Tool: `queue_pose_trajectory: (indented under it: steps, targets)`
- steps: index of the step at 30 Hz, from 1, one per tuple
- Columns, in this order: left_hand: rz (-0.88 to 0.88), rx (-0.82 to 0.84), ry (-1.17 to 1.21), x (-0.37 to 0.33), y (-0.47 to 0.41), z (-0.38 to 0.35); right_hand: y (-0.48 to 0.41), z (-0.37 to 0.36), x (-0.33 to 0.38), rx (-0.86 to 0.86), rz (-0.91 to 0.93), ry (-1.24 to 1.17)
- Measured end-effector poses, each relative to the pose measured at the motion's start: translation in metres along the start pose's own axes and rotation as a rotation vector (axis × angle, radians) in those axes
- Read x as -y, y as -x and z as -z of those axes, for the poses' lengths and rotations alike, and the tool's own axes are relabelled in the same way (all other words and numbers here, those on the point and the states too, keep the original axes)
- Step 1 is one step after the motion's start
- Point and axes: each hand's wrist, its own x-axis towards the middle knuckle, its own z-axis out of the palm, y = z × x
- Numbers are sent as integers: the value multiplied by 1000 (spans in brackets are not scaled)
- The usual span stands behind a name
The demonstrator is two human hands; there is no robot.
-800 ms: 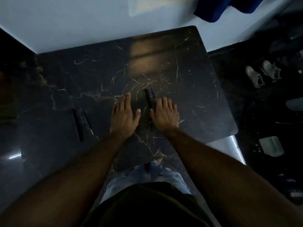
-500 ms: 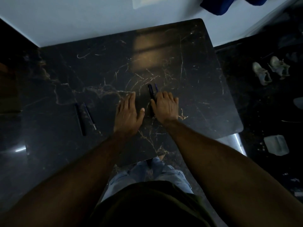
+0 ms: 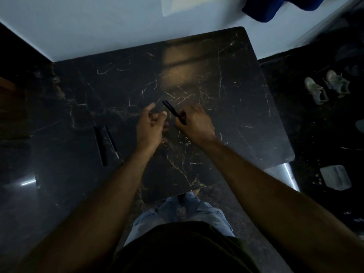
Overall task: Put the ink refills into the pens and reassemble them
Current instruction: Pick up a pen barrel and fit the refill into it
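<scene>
On the dark marble table my right hand holds a dark pen lifted off the surface, its free end pointing up and to the left. My left hand hovers just left of that pen with fingers curled and apart, holding nothing I can see. Further left, a second dark pen body lies flat on the table, with a thin ink refill lying beside it on its right. The scene is dim, so small pen parts are hard to tell.
The table's near edge runs just above my knees. A white wall backs the table. To the right on the dark floor lie a pair of shoes and a pale flat object. Blue cloth hangs at the top right.
Both hands lay flat on the table beside the pen; now my right hand has picked the pen up and my left hand has lifted and curled toward it.
</scene>
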Motion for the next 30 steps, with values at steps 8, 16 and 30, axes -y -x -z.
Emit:
queue_pose_trajectory:
  steps: [8,16,30]
  targets:
    - [-137,250,251,-34,32,27,40,89,15,79,291,-136]
    - [-97,440,145,-28,48,25,79,73,22,139,171,-339]
    - [169,180,297,13,4,18,102,75,-15,189,-80,-342]
